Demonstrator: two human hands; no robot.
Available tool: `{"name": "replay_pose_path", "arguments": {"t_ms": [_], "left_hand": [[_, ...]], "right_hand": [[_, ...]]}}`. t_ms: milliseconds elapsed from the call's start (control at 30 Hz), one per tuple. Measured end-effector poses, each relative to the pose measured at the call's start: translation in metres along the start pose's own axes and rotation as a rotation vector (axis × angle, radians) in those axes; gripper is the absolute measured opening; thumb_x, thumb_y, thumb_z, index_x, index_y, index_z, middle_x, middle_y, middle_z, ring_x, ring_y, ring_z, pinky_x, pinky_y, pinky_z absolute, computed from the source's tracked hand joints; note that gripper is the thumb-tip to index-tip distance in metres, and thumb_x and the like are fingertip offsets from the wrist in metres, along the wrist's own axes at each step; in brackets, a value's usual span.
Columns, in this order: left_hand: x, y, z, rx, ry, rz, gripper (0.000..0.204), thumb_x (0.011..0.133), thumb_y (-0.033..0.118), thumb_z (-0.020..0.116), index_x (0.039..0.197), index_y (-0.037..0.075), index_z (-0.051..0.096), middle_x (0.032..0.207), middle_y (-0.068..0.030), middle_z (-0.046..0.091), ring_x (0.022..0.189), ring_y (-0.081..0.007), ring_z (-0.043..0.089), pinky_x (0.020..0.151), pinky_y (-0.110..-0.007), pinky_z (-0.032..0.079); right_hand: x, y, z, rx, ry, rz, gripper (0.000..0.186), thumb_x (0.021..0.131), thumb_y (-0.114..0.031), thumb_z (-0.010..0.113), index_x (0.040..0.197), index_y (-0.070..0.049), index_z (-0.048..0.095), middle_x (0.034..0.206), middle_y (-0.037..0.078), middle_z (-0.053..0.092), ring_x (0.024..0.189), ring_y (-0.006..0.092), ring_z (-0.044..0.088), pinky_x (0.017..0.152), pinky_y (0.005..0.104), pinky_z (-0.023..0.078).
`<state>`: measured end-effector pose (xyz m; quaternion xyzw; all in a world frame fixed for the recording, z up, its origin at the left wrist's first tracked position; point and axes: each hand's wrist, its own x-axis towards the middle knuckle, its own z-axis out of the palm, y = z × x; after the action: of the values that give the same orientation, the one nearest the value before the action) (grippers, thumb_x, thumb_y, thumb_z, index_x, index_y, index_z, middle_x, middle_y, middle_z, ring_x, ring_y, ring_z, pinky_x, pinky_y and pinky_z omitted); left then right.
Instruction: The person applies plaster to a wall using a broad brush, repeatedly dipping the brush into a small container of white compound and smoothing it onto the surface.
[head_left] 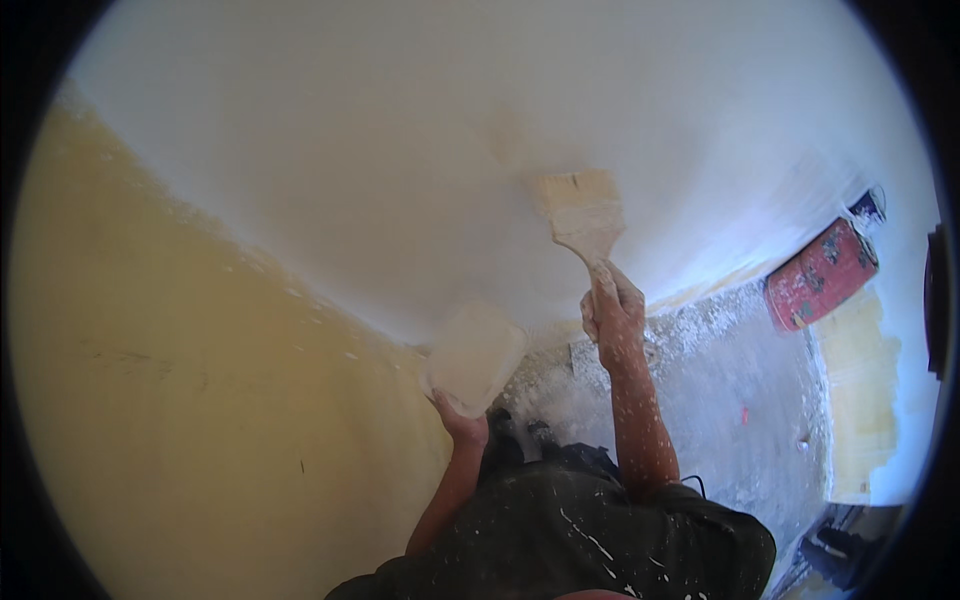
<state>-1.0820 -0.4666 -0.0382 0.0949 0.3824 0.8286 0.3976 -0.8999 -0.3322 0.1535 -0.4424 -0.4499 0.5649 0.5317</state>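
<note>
My right hand (618, 320) is closed round the handle of a wide flat paintbrush (588, 212), raised in front of the white-coated wall (380, 140). The brush is smeared with pale coating, and its tan bristles point up at the wall; whether they touch it I cannot tell. Lower and to the left, my left hand (463, 422) grips the near edge of a pale, rounded-square tub or tray (475, 360). What is in it cannot be made out. White specks cover my right forearm.
Yellow wall (230, 400) fills the left side, meeting the white coat along a ragged edge. A red drum (822, 275) stands at the right by the wall, with a dark bucket (868, 205) at its far end. White splashes mark the grey floor (730, 390).
</note>
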Motion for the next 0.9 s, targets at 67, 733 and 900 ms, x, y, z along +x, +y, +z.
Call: {"name": "replay_pose_path", "arguments": {"t_ms": [67,733,900], "left_hand": [[-0.006,-0.001,-0.008,-0.024,-0.023,-0.001,0.057,0.098,0.045,0.033,0.145,0.012,0.027,0.146,-0.0112,0.036,0.133,-0.029,0.035,0.11,-0.046,0.03],[-0.035,-0.036,-0.045,-0.096,0.061,0.091,0.055,0.097,0.046,0.033,0.142,0.015,0.032,0.143,-0.0103,0.039,0.13,-0.0299,0.039,0.108,-0.048,0.032],[-0.032,-0.045,-0.057,-0.117,0.049,0.049,0.055,0.097,0.049,0.033,0.142,0.017,0.032,0.143,-0.0061,0.04,0.13,-0.0293,0.04,0.103,-0.051,0.037]], "right_hand": [[-0.004,-0.017,0.007,0.138,-0.027,-0.139,0.034,0.098,-0.029,0.05,0.115,-0.001,0.056,0.06,0.0,0.045,0.042,0.0035,0.033,0.035,0.018,0.028],[-0.004,0.045,0.01,0.169,-0.434,-0.158,0.024,0.086,-0.023,0.063,0.106,-0.011,0.055,0.082,0.002,0.055,0.066,0.0163,0.055,0.056,0.0307,0.045],[0.039,-0.099,0.042,-0.719,-0.268,-1.225,0.018,0.075,-0.004,0.067,0.092,-0.005,0.059,0.081,0.012,0.062,0.071,0.0282,0.063,0.065,0.0371,0.051]]}}
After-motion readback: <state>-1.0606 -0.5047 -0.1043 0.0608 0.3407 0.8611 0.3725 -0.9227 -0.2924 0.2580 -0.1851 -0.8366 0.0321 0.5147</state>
